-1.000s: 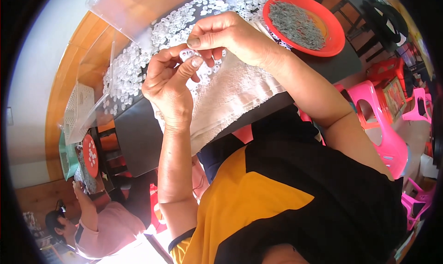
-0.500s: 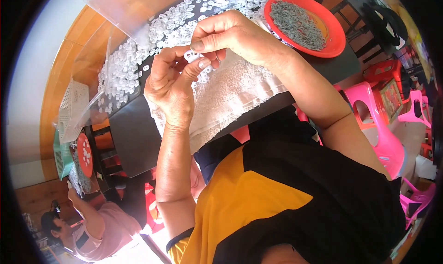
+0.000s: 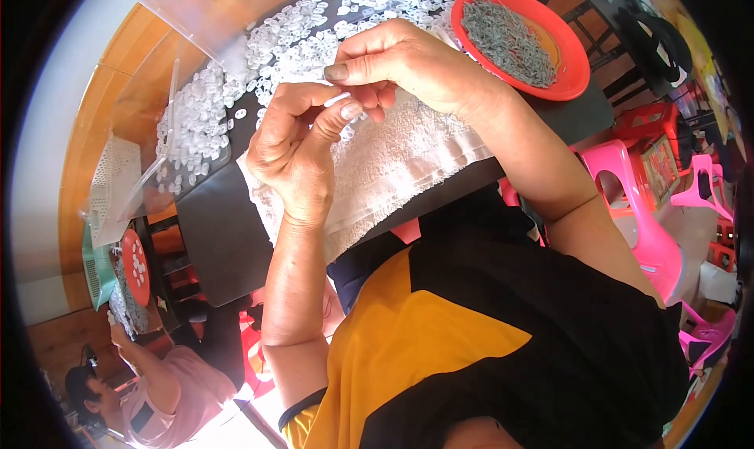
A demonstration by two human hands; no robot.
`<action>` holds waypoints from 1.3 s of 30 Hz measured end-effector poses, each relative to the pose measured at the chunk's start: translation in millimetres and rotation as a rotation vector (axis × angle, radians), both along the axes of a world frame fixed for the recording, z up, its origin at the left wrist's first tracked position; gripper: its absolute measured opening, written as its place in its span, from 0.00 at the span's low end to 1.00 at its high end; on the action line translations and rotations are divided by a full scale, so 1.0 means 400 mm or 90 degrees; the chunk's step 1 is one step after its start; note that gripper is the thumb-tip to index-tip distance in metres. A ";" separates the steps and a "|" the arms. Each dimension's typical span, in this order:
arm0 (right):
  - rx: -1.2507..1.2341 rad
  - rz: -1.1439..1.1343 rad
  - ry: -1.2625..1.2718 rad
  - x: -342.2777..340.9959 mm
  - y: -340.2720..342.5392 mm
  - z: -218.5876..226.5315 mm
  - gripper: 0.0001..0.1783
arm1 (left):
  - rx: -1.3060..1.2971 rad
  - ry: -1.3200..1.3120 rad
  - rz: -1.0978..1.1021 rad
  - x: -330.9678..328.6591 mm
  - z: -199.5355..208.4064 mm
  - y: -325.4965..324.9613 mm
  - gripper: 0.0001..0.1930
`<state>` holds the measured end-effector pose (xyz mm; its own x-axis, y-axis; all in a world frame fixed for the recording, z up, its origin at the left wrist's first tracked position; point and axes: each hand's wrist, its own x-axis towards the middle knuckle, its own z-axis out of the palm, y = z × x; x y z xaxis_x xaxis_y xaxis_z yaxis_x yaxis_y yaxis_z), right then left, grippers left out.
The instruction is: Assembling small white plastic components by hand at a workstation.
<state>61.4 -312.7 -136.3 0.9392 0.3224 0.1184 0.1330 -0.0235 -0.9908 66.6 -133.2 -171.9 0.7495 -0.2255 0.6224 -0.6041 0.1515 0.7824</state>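
Note:
My left hand (image 3: 294,146) and my right hand (image 3: 404,64) meet above a white towel (image 3: 393,162) on a dark table (image 3: 220,237). Both pinch one small white plastic piece (image 3: 338,99) between their fingertips. Behind the hands lies a heap of many small white plastic rings (image 3: 275,56). A red plate (image 3: 573,72) filled with small grey metal parts (image 3: 506,32) stands to the right of my right hand.
A clear plastic box (image 3: 169,115) with more white pieces sits at the table's left end. Pink plastic chairs (image 3: 636,213) stand on the right. Another person in a pink top (image 3: 169,398) sits at lower left near a red disc (image 3: 135,267) and a green basket (image 3: 96,268).
Both hands stay together on the small white piece, with only slight finger movement. The view has shifted a little.

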 end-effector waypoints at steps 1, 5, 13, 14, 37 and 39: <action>-0.008 0.010 0.008 0.000 0.000 0.000 0.14 | -0.019 0.001 -0.007 0.002 -0.002 -0.001 0.08; 0.032 0.017 0.024 0.004 -0.007 -0.011 0.13 | -0.069 0.056 -0.030 0.001 0.007 -0.006 0.09; 0.104 0.056 0.122 0.000 -0.003 -0.009 0.12 | -0.093 0.062 -0.016 0.008 0.000 0.001 0.10; 0.102 0.057 0.123 0.002 -0.005 -0.012 0.12 | -0.095 0.062 -0.015 0.006 0.001 0.001 0.10; 0.037 0.013 0.090 -0.007 0.010 -0.006 0.13 | -0.097 0.102 0.016 -0.005 -0.003 0.002 0.09; 0.033 0.025 0.097 -0.009 0.010 -0.001 0.13 | -0.093 0.107 0.028 -0.004 -0.005 0.004 0.08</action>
<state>58.0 -308.7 -136.7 0.9345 0.3558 -0.0070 -0.0192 0.0309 -0.9993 65.0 -131.7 -173.8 0.8529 -0.1067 0.5111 -0.4751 0.2473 0.8445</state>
